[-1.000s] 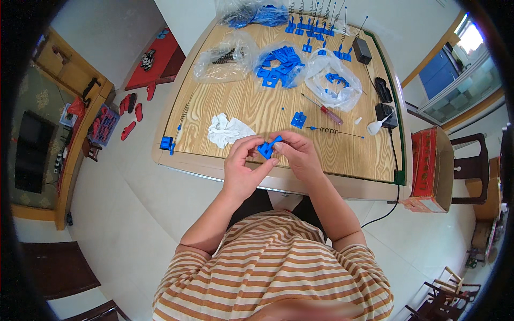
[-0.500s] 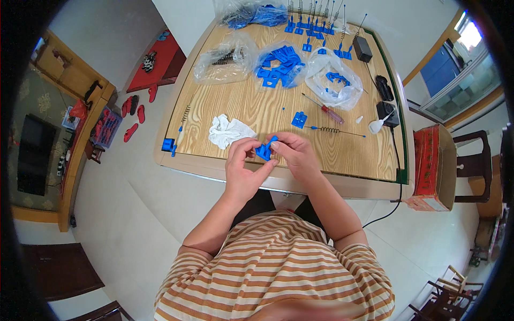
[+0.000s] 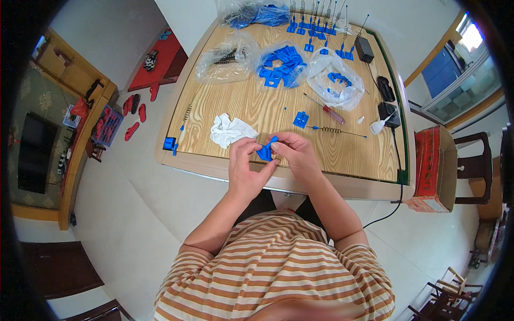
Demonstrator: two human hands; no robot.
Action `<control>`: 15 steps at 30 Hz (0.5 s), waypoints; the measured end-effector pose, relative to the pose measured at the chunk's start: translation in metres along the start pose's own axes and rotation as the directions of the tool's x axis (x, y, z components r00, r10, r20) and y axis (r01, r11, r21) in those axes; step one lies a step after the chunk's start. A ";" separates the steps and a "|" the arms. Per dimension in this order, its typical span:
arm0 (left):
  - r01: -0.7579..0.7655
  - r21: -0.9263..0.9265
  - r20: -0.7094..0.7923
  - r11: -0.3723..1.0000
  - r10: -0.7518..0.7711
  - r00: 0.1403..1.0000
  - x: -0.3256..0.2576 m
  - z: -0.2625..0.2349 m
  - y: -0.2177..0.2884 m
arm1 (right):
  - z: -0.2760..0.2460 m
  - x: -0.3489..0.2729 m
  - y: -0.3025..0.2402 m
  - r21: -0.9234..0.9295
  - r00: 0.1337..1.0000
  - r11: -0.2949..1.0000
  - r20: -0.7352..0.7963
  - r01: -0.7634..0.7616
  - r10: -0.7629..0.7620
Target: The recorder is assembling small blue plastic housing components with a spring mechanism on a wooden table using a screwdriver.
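Over the table's near edge, both hands pinch one small blue plastic part. My left hand grips its left and lower side between thumb and fingers. From the right, my right hand presses thumb and fingertips on its upper end. The fingers cover some of the part, so its full shape is hidden. A crumpled white cloth lies just beyond my left hand. Beyond my right hand are a flat blue plastic base and a thin rod with a dark spring.
A screwdriver lies farther right. Plastic bags of springs, blue bases and small blue pieces sit across the table. Several assembled spring rods stand at the back. A cable runs down the right edge.
The whole picture has shifted very slightly. Both hands keep their hold on the blue part in nearly the same pose.
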State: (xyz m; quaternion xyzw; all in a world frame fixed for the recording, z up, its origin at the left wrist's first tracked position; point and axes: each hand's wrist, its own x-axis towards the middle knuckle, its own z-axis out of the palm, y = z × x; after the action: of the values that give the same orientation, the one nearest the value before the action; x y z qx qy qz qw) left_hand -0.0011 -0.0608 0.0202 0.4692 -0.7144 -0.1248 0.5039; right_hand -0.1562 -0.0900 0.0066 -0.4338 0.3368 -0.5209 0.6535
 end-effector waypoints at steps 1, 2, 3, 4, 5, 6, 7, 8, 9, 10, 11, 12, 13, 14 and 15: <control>-0.078 0.105 -0.014 0.991 0.080 0.997 0.000 -0.001 0.001 | 0.001 0.000 -0.001 0.008 1.000 1.000 0.011 -0.001 0.001; -0.077 0.106 -0.015 0.991 0.079 0.997 0.000 0.000 0.000 | 0.001 0.000 -0.001 0.017 1.000 1.000 0.021 -0.002 0.001; -0.114 0.110 -0.031 0.987 0.118 0.993 -0.001 0.002 -0.002 | 0.000 0.000 -0.001 0.017 1.000 1.000 0.022 -0.002 0.002; -0.150 0.114 -0.046 0.982 0.156 0.987 -0.001 0.003 -0.003 | -0.001 0.000 0.000 0.027 0.999 1.000 0.037 -0.004 0.003; -0.150 0.114 -0.046 0.982 0.156 0.987 -0.002 0.003 -0.003 | -0.001 0.001 0.000 0.038 0.999 0.999 0.052 -0.006 0.004; -0.167 0.134 -0.049 0.977 0.175 0.983 -0.002 0.003 -0.004 | -0.001 0.000 0.000 0.038 0.999 0.999 0.052 -0.006 0.004; -0.184 0.154 -0.052 0.971 0.194 0.980 -0.003 0.004 -0.005 | 0.000 0.000 -0.001 0.035 0.999 0.999 0.052 -0.015 0.013; -0.184 0.153 -0.052 0.971 0.194 0.980 -0.004 0.005 -0.007 | 0.000 0.000 -0.002 0.032 0.998 0.999 0.052 -0.024 0.022; -0.197 0.158 -0.066 0.968 0.209 0.976 -0.006 0.007 -0.009 | 0.000 -0.001 -0.002 0.032 0.998 0.999 0.052 -0.024 0.023; -0.209 0.164 -0.079 0.964 0.224 0.971 -0.007 0.007 -0.010 | 0.001 -0.001 -0.002 0.061 0.998 0.998 0.057 -0.017 0.014; -0.209 0.164 -0.079 0.964 0.224 0.971 -0.007 0.008 -0.011 | 0.002 -0.002 -0.002 0.091 0.998 0.996 0.063 -0.010 0.004; -0.232 0.176 -0.086 0.957 0.250 0.964 -0.006 0.007 -0.012 | 0.002 -0.002 -0.003 0.091 0.998 0.996 0.063 -0.010 0.005; -0.255 0.188 -0.093 0.949 0.275 0.957 -0.006 0.008 -0.012 | 0.002 -0.002 -0.003 0.096 0.998 0.995 0.061 -0.015 0.010; -0.255 0.187 -0.093 0.949 0.275 0.957 -0.006 0.008 -0.012 | 0.002 -0.002 -0.003 0.101 0.998 0.995 0.058 -0.021 0.015; -0.224 0.167 -0.090 0.960 0.241 0.966 -0.005 0.008 -0.010 | 0.002 -0.002 -0.003 0.101 0.998 0.995 0.057 -0.021 0.015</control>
State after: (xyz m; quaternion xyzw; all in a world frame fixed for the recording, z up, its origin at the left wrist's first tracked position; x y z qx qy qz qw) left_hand -0.0017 -0.0639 0.0069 0.4260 -0.7433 0.0170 0.5155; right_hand -0.1560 -0.0879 0.0104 -0.4116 0.2951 -0.5191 0.6885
